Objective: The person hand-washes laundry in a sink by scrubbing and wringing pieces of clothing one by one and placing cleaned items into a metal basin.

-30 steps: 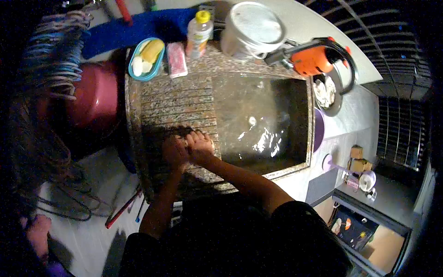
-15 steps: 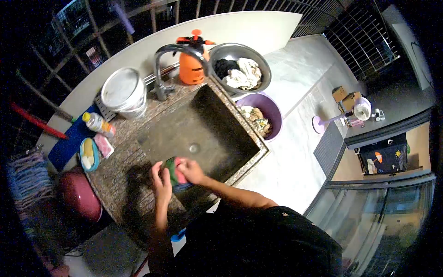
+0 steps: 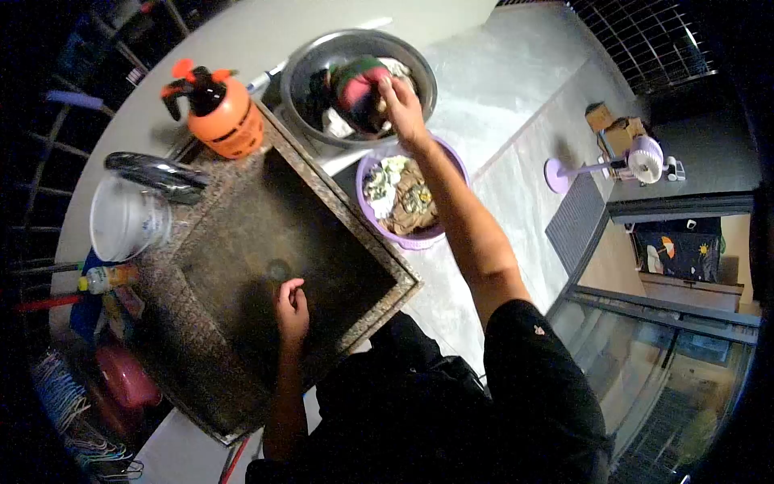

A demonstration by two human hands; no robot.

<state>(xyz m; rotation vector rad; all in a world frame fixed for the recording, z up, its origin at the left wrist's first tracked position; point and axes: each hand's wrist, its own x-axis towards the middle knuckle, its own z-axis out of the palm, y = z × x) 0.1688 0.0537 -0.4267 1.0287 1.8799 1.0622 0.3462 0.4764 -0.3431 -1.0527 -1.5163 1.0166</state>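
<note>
My right hand (image 3: 403, 109) reaches over a steel basin (image 3: 292, 77), its fingers pinched on a bunched red, green and dark cloth (image 3: 363, 87). The cloth's exact kind cannot be made out. White and black fabric lies in the basin beneath and around it. My left hand (image 3: 292, 310) hovers above the stone sink (image 3: 222, 234), empty, with fingers loosely curled and apart. Just below the basin stands a purple tub (image 3: 364, 206) with patterned, white and brown clothes in it.
An orange spray bottle (image 3: 226, 121) and the blurred dark faucet (image 3: 157, 176) stand along the sink's back edge. Left of them are a white bucket (image 3: 125, 222) and a yellow-capped bottle (image 3: 109, 278). A purple and white fan (image 3: 645, 160) is farther right.
My right hand has carried the cloth from the sink up and right to the steel basin. My left hand has let go of the cloth and stays over the sink. The view has shifted right.
</note>
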